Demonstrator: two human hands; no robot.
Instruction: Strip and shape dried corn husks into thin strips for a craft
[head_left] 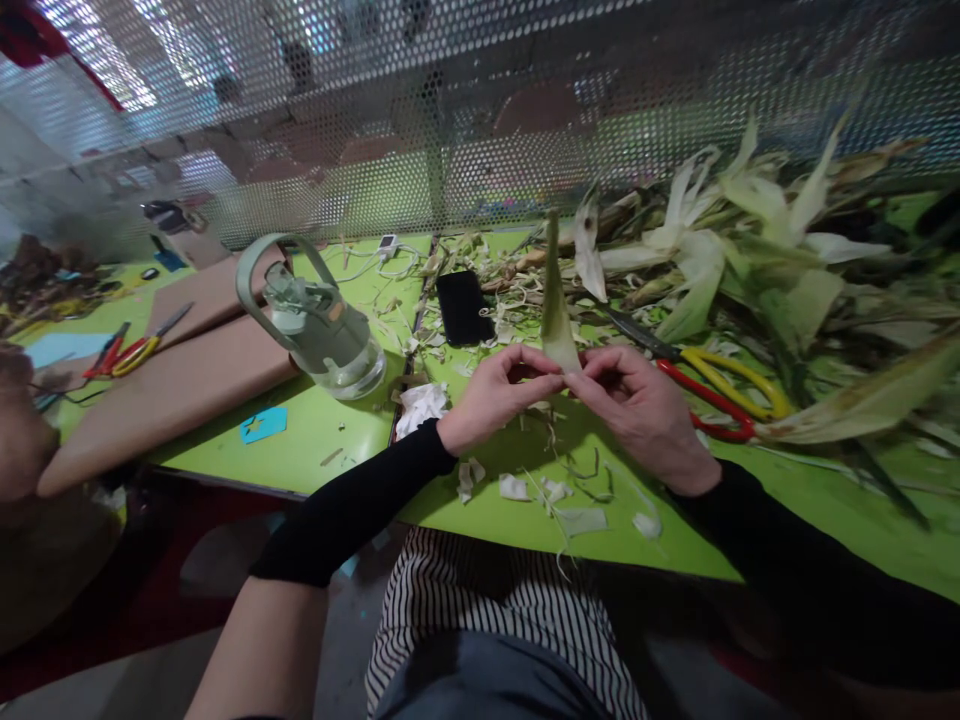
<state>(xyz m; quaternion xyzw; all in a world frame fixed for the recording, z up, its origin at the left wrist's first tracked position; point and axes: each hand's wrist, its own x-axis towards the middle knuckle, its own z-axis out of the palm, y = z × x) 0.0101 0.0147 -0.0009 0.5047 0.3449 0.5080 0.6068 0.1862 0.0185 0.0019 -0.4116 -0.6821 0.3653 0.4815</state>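
Between both hands a pale green corn husk (556, 322) stands upright, its narrow darker tip pointing up. My left hand (504, 392) pinches the husk's lower edge between thumb and fingers. From the other side, my right hand (646, 408) grips the same lower end, thumb on the near face and fingers curled behind. Just beyond the right hand lie scissors (731, 390) with one red and one yellow handle, partly among husks. Small husk scraps (583, 521) are scattered on the green table (450, 500) below the hands.
A large husk pile (780, 250) covers the right side. A black phone (463, 307), crumpled tissue (421, 408) and a water bottle (319, 320) are to the left. Farther left lie brown paper (180, 390), more scissors (142, 352) and another person's arm (22, 430). Perforated metal mesh (360, 150) rises behind.
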